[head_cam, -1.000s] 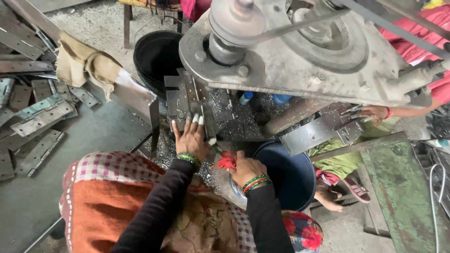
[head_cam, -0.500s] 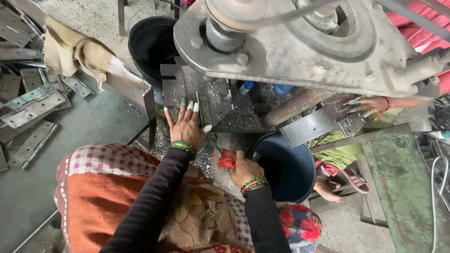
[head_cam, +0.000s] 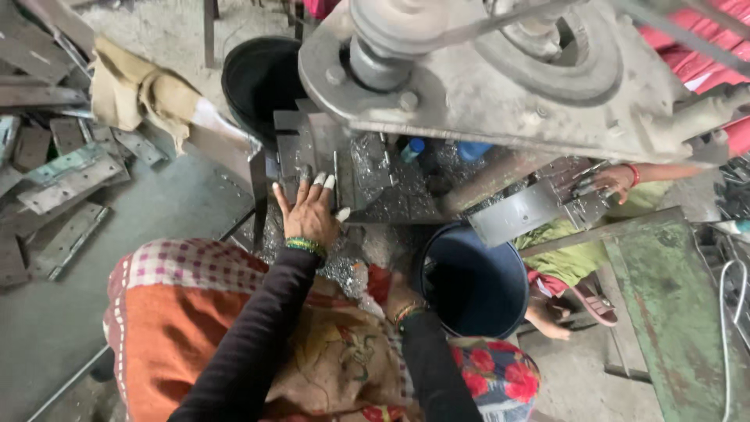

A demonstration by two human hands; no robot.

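Person working at a big grey press machine (head_cam: 500, 70), left hand flat on the metal plates.

The left hand (head_cam: 311, 211) is spread wide, taped fingertips (head_cam: 319, 179) resting on the stack of grey metal plates (head_cam: 312, 152) sitting on the bench (head_cam: 383, 195) just under the machine. The right hand (head_cam: 397, 295) is mostly tucked down by the lap near the blue bucket (head_cam: 476, 285), so can't tell if it's gripping anything. Metal shavings (head_cam: 344, 270) are scattered around the wrist. A black bucket (head_cam: 254, 78) sits behind the plates, and another person's hand (head_cam: 613, 181) holds a bent metal piece (head_cam: 519, 212) off to the right.
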